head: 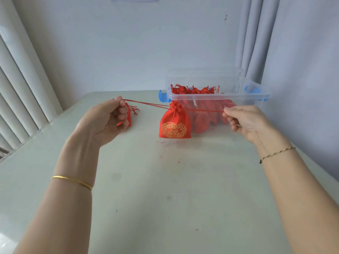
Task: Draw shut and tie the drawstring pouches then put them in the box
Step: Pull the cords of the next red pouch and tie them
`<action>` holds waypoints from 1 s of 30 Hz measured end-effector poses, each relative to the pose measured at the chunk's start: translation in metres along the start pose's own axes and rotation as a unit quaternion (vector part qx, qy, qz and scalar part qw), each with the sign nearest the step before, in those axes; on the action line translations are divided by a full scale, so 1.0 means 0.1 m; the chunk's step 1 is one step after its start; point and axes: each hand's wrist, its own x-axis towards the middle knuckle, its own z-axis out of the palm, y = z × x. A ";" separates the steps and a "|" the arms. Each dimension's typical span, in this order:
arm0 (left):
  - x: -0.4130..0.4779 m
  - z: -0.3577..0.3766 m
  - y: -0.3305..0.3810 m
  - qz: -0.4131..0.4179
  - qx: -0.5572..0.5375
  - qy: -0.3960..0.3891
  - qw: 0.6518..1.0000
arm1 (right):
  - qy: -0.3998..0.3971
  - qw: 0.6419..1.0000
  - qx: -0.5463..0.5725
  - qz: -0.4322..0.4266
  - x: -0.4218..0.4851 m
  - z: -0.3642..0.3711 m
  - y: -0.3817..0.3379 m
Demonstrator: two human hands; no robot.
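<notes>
Two hands drew red cords [146,103] taut in opposite directions: the left hand [106,118] pinched one end with curled fingers, the right hand [245,121] pinched the other. Between them sat a red pouch [174,123] with a gold emblem, its mouth gathered, over the worktop [165,189]. Just beyond it stood the clear box [216,97], holding more red pouches [194,90]

Head camera looks forward and down, close over the table [165,189].

Pouch [174,123] stands before the box [218,97], between both hands.
</notes>
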 end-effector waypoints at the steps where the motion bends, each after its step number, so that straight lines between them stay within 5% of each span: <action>1: -0.02 0.04 0.02 0.016 -0.023 -0.008 1.000 | -0.005 1.000 0.013 0.000 -0.01 0.01 -0.03; 5: -0.12 0.28 0.14 0.085 -0.060 -0.083 0.991 | -0.078 0.990 0.118 -0.017 -0.15 0.06 -0.27; 10: -0.24 0.72 0.07 0.080 0.038 -0.138 0.986 | -0.154 0.970 0.179 -0.059 -0.42 0.29 -0.49; 14: -0.29 0.83 -0.02 0.088 0.201 -0.156 0.963 | -0.169 0.968 0.152 -0.108 -0.55 0.41 -0.56; 19: -0.34 0.92 -0.05 0.108 0.271 -0.177 0.940 | -0.178 0.964 0.137 -0.141 -0.62 0.53 -0.56; 22: -0.33 0.93 -0.07 0.125 0.261 -0.166 0.943 | -0.181 0.965 0.126 -0.139 -0.61 0.53 -0.55; 25: -0.30 0.90 -0.06 0.117 0.222 -0.153 0.956 | -0.157 0.976 -0.006 -0.150 -0.55 0.49 -0.49; 30: -0.30 0.89 -0.05 0.109 0.191 -0.159 0.962 | -0.238 0.963 -0.044 -0.121 -0.59 0.55 -0.44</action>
